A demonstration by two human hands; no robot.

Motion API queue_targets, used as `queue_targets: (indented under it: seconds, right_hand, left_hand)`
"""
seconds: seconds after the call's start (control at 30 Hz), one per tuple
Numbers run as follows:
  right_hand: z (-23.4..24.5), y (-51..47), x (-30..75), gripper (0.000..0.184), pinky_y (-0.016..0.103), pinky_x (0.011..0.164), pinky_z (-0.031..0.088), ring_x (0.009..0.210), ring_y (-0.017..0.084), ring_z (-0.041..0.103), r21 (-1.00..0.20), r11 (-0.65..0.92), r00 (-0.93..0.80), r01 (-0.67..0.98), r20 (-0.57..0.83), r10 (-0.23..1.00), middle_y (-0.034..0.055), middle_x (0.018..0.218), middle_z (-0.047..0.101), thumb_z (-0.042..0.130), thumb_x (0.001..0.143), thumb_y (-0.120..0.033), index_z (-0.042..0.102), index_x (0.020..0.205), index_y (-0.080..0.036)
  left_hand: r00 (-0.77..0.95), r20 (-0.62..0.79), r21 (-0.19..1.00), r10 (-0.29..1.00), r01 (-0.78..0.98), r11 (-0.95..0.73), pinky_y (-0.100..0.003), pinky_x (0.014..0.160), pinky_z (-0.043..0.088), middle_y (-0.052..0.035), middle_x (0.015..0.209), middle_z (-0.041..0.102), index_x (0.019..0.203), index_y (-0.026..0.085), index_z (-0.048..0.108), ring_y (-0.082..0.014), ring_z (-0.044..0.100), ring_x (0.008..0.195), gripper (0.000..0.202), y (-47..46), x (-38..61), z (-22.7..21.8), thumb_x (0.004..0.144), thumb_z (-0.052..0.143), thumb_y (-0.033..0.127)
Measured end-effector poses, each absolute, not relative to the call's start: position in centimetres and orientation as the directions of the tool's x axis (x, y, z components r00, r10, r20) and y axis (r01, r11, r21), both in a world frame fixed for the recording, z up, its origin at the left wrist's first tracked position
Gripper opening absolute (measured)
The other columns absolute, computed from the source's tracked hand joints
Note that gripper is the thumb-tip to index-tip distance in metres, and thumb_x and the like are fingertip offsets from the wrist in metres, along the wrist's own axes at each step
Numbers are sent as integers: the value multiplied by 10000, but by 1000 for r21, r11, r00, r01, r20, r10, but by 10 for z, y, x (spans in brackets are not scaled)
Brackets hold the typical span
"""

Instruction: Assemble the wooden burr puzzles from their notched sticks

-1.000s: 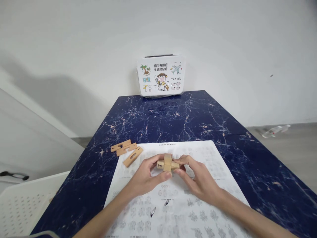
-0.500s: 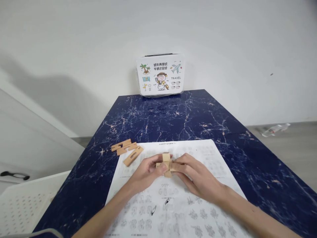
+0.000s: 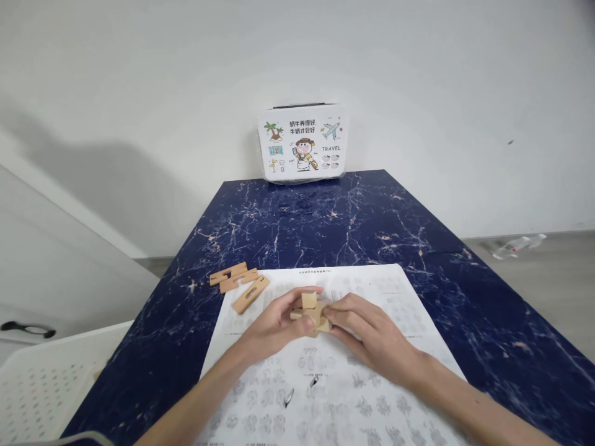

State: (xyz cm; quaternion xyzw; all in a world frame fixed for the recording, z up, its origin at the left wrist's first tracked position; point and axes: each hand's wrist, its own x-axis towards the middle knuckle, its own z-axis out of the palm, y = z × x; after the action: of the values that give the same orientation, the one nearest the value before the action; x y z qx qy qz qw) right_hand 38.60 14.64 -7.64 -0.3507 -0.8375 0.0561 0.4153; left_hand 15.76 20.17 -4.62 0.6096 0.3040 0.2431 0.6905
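Between my hands is a wooden burr puzzle (image 3: 308, 301), made of several pale interlocked blocks, held over the printed sheet (image 3: 372, 279). My left hand (image 3: 279, 322) wraps its left side, thumb pressed on the front. On the right side, my right hand (image 3: 362, 322) pinches a block with thumb and fingers. The palms hide part of the puzzle. Left of my left hand lie three flat slotted wooden pieces: one marked 2 (image 3: 251, 295) partly on the sheet, a second piece (image 3: 236, 282) and a third piece (image 3: 227, 274) behind it.
Two small shiny metal bits, one piece (image 3: 289, 397) and another piece (image 3: 314, 381), lie on the sheet. A printed white case (image 3: 302, 142) stands against the wall at the far edge of the blue marbled table (image 3: 307, 229). A white perforated basket (image 3: 41, 384) is at the left.
The puzzle has turned and tilted slightly between my hands. My right fingers have shifted closer around its right side. The loose wooden pieces stay put.
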Motion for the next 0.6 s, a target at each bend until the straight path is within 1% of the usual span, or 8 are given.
queue_targets:
  seconds: [0.1, 0.23, 0.3, 0.37, 0.43, 0.5, 0.53, 0.6]
  right_hand:
    - [-76, 146, 385, 109, 353, 694, 555, 828, 216, 653, -421, 726, -380, 544, 648, 661, 80, 1017, 706, 551, 1070, -206, 582, 1172, -230]
    - [-72, 146, 384, 219, 337, 666, 554, 758, 193, 631, -556, 655, -353, 512, 559, 750, 59, 973, 654, 583, 1062, -324, 559, 1260, -235]
    - [-70, 146, 384, 239, 330, 644, 547, 754, 192, 622, -575, 639, -368, 511, 526, 767, 67, 999, 632, 559, 1067, -344, 576, 1282, -240]
    - [-69, 145, 383, 230, 329, 637, 541, 756, 192, 613, -594, 629, -372, 502, 509, 776, 71, 1021, 614, 555, 1065, -341, 602, 1271, -250]
    - [-68, 145, 382, 238, 324, 644, 539, 764, 190, 596, -640, 611, -361, 465, 493, 792, 67, 1022, 594, 592, 1049, -350, 610, 1266, -254]
    - [-68, 145, 381, 248, 320, 665, 535, 779, 189, 579, -694, 590, -350, 413, 477, 806, 55, 1005, 576, 649, 1021, -372, 616, 1237, -255]
    - [-68, 145, 381, 242, 317, 672, 529, 781, 187, 571, -720, 577, -344, 386, 468, 814, 46, 990, 569, 678, 1004, -386, 622, 1200, -255]
    - [-67, 145, 382, 219, 314, 675, 508, 765, 182, 551, -763, 547, -334, 344, 445, 831, 22, 933, 552, 724, 972, -412, 627, 1090, -255]
  left_hand:
    - [703, -147, 988, 696, 64, 144, -419, 921, 549, -143, 1285, 656, 1426, 212, 563, -316, 659, 1142, 774, 201, 158, -48, 832, 768, 666]
    - [714, -155, 988, 683, 91, 128, -426, 937, 543, -146, 1296, 667, 1467, 229, 521, -313, 661, 1148, 769, 198, 158, -50, 857, 764, 630]
    - [721, -160, 987, 674, 108, 120, -418, 929, 548, -134, 1288, 669, 1488, 247, 500, -301, 665, 1131, 753, 197, 157, -51, 876, 762, 601]
    - [728, -158, 988, 667, 116, 107, -415, 937, 548, -126, 1305, 656, 1502, 265, 490, -297, 655, 1149, 703, 196, 157, -50, 923, 707, 600]
    - [716, -146, 989, 683, 127, 79, -422, 997, 520, -111, 1328, 648, 1479, 279, 527, -293, 626, 1207, 595, 195, 157, -47, 994, 582, 619]
    - [684, -132, 988, 718, 148, 41, -416, 1061, 477, -84, 1321, 659, 1405, 285, 605, -280, 598, 1247, 502, 194, 159, -43, 1046, 473, 610]
    - [669, -127, 987, 732, 161, 23, -406, 1068, 468, -72, 1287, 674, 1356, 280, 645, -274, 595, 1242, 472, 194, 160, -41, 1058, 455, 595]
    - [658, -122, 983, 743, 184, -2, -379, 1021, 484, -62, 1191, 697, 1268, 263, 696, -267, 603, 1188, 427, 195, 162, -39, 1061, 477, 565]
